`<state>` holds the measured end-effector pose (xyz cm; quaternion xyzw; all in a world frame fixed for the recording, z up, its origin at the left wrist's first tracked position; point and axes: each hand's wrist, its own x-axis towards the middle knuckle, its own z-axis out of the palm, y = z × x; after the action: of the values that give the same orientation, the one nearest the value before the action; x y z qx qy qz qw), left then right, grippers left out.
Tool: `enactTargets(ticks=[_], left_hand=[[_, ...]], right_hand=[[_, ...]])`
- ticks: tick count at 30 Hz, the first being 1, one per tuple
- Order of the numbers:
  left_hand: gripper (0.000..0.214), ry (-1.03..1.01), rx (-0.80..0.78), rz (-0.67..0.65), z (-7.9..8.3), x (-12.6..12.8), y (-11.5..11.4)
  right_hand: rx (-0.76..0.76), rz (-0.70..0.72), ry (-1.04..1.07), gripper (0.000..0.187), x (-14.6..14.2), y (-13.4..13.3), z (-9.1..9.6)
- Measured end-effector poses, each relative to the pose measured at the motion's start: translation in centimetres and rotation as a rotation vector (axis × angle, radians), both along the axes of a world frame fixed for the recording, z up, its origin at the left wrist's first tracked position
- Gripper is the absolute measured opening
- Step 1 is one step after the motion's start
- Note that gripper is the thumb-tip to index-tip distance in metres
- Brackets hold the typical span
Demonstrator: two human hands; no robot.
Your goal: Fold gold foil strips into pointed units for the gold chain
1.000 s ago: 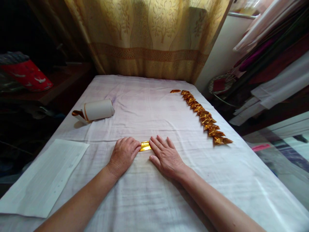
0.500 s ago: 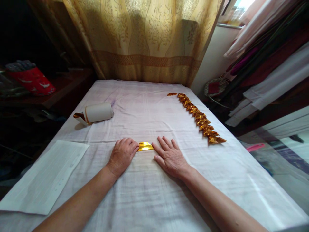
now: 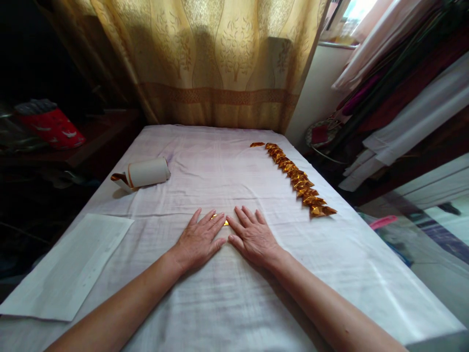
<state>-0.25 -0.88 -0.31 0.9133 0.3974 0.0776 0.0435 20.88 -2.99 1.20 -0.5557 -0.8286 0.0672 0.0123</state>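
The gold foil piece [image 3: 224, 222] is pressed against the white sheet [image 3: 227, 161], almost wholly covered by the left hand [image 3: 200, 240] and the right hand [image 3: 252, 238], only a sliver being seen between the fingertips. Each grip is released, the palms laid flat with fingers stretched out and nothing grasped. A row of folded gold pieces [image 3: 297, 179] is laid out well apart to the right.

gold foil piece [image 3: 226, 222]; white cloth [image 3: 220, 161]; tree-patterned curtain [image 3: 227, 58]
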Motion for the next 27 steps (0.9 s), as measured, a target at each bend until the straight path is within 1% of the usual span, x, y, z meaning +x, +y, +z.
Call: enactTargets(ticks=[7, 13, 19, 22, 27], left_hand=[[0.06, 0.091, -0.053, -0.037, 0.2, -1.6, 0.5], [0.06, 0.124, -0.015, -0.058, 0.6, -4.0, 0.4], [0.057, 0.135, 0.022, -0.044, 0.4, -6.3, 0.0], [0.054, 0.116, 0.076, -0.047, 0.4, -6.6, 0.0], [0.052, 0.068, 0.142, -0.046, 0.7, -6.1, -0.2]], right_hand=[[0.004, -0.005, -0.001, 0.058, 0.0, 0.0, -0.1], [0.007, -0.002, 0.012, 0.056, 0.0, -0.1, 0.0], [0.013, -0.008, 0.01, 0.055, -0.1, -0.1, 0.1], [0.023, -0.01, 0.012, 0.054, -0.1, -0.1, 0.0], [0.077, -0.033, 0.025, 0.056, -0.2, -0.4, -0.2]])
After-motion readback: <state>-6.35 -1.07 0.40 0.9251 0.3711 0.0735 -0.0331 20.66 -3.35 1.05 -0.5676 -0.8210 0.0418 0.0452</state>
